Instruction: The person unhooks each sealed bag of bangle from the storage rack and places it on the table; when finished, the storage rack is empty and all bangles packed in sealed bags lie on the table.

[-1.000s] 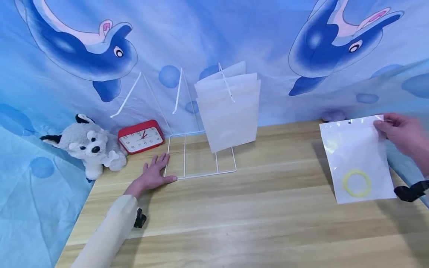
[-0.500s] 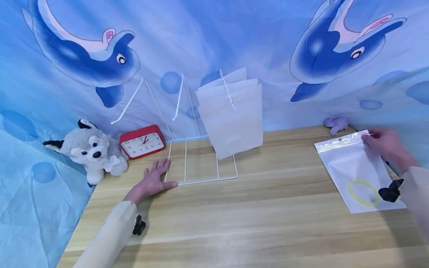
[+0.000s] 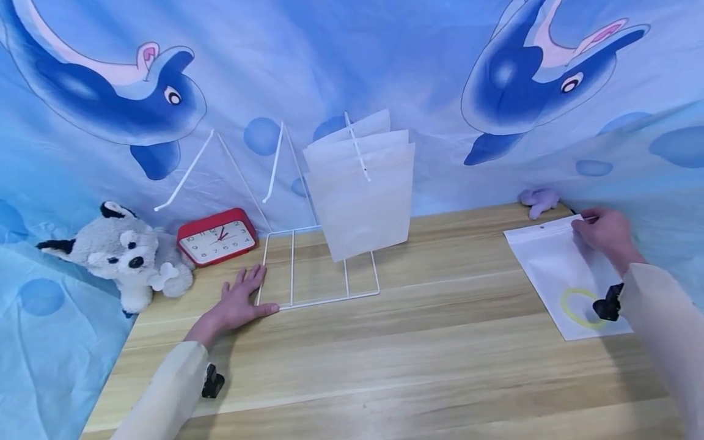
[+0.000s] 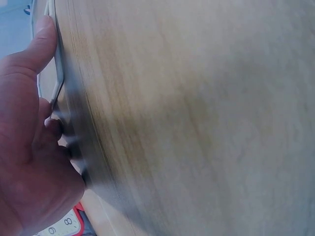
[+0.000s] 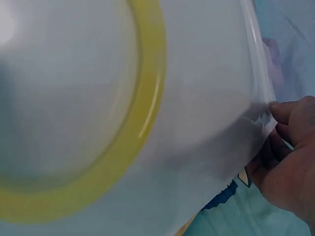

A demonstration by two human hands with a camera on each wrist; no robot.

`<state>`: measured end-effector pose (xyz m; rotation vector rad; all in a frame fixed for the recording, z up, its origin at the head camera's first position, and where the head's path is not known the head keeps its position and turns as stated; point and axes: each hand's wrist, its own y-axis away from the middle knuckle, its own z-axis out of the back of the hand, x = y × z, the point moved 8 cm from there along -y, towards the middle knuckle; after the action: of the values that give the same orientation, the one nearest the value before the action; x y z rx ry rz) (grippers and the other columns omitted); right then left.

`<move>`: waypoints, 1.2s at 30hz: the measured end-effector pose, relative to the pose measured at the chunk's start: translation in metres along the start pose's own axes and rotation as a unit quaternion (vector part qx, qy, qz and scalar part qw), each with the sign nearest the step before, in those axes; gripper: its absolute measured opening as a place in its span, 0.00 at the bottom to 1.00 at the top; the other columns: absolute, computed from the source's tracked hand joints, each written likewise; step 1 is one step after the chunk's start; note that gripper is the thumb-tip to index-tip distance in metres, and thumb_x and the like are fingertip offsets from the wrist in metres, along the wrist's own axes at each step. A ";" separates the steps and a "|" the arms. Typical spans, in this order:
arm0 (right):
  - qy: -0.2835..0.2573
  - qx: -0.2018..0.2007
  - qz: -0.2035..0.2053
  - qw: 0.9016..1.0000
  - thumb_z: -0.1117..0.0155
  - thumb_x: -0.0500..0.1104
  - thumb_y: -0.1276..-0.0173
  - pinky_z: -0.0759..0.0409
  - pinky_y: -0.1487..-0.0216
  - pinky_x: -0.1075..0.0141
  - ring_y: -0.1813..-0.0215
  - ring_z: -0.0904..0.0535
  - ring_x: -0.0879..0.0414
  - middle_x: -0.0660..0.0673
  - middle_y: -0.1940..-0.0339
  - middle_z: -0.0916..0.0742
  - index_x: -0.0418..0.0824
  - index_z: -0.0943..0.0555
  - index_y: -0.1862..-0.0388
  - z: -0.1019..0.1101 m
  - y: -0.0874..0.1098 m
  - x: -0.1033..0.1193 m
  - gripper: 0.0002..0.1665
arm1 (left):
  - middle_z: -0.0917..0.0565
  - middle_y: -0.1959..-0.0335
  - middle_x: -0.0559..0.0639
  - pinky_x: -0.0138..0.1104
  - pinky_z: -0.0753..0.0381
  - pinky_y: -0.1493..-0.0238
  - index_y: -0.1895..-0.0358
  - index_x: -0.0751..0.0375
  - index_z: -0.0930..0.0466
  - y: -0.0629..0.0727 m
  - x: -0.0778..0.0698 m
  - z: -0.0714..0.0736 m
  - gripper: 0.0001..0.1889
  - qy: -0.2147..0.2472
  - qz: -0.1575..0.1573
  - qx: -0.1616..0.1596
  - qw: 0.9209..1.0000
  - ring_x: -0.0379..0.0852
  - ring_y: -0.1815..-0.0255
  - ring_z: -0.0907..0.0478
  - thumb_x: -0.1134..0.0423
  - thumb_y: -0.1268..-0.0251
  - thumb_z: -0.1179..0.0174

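My left hand (image 3: 239,302) rests with spread fingers on the left front corner of a white wire display rack (image 3: 319,301). Its thumb lies along the front wire, as the left wrist view also shows. Several white bags (image 3: 365,208) hang from the rack's right hook, while its other two hooks are bare. Far to the right, my right hand (image 3: 605,235) pinches the top right corner of a white zip bag (image 3: 541,256) with a punched hole in its top. A yellow ring (image 5: 150,73) shows through the bag's clear front, low down in the head view.
At the back left stand a red alarm clock (image 3: 217,237) and a grey plush dog (image 3: 132,260). A small purple toy (image 3: 539,200) sits at the table's back right edge. A blue dolphin-print cloth (image 3: 434,73) hangs right behind the wooden table (image 3: 352,366).
My right hand has moved left and a little lower with the zip bag, which now leans back more. The purple toy has come into fuller view. My left hand stays on the rack.
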<state>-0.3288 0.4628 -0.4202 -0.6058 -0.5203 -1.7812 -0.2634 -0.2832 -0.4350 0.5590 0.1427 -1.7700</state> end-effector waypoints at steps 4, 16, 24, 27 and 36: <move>0.010 -0.009 0.003 1.000 0.50 0.45 0.22 0.26 0.52 0.36 0.51 0.32 0.27 0.19 0.46 0.28 0.19 0.35 0.39 -0.003 -0.005 -0.001 0.29 | 0.56 0.21 0.70 0.71 0.72 0.34 0.21 0.69 0.54 0.000 0.002 0.000 0.57 -0.002 0.002 0.002 1.000 0.74 0.23 0.69 0.37 0.40 0.34; 0.079 -0.035 0.047 0.995 0.47 0.39 0.27 0.25 0.61 0.42 0.59 0.26 0.30 0.21 0.59 0.21 0.17 0.27 0.53 -0.007 -0.010 0.020 0.21 | 0.57 0.20 0.69 0.71 0.73 0.34 0.20 0.68 0.55 0.003 0.006 0.002 0.57 0.002 0.014 0.007 1.000 0.72 0.23 0.70 0.37 0.39 0.35; 0.081 -0.074 0.139 0.984 0.50 0.38 0.29 0.27 0.72 0.52 0.69 0.23 0.36 0.25 0.68 0.18 0.19 0.23 0.57 -0.004 0.013 0.053 0.20 | 0.55 0.20 0.68 0.69 0.73 0.33 0.20 0.67 0.55 -0.002 0.001 0.001 0.57 -0.004 0.006 0.013 1.000 0.72 0.22 0.69 0.36 0.40 0.35; 0.054 -0.083 0.205 0.974 0.46 0.39 0.27 0.28 0.73 0.63 0.69 0.21 0.45 0.28 0.65 0.15 0.24 0.19 0.53 -0.001 0.036 0.102 0.18 | 0.55 0.20 0.69 0.69 0.72 0.32 0.21 0.68 0.54 -0.003 -0.002 0.002 0.56 -0.005 0.000 0.011 1.000 0.73 0.23 0.68 0.36 0.39 0.36; -0.114 0.018 0.307 0.945 0.38 0.42 0.25 0.25 0.66 0.76 0.63 0.21 0.67 0.38 0.54 0.13 0.34 0.17 0.46 -0.019 0.092 0.260 0.15 | 0.55 0.21 0.70 0.70 0.72 0.33 0.21 0.69 0.54 0.002 0.004 0.002 0.56 -0.003 0.002 0.000 1.000 0.73 0.23 0.68 0.36 0.40 0.35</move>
<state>-0.3054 0.2353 -0.2656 -0.8479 -0.4533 -1.1154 -0.2623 -0.2880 -0.4349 0.5550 0.1373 -1.7676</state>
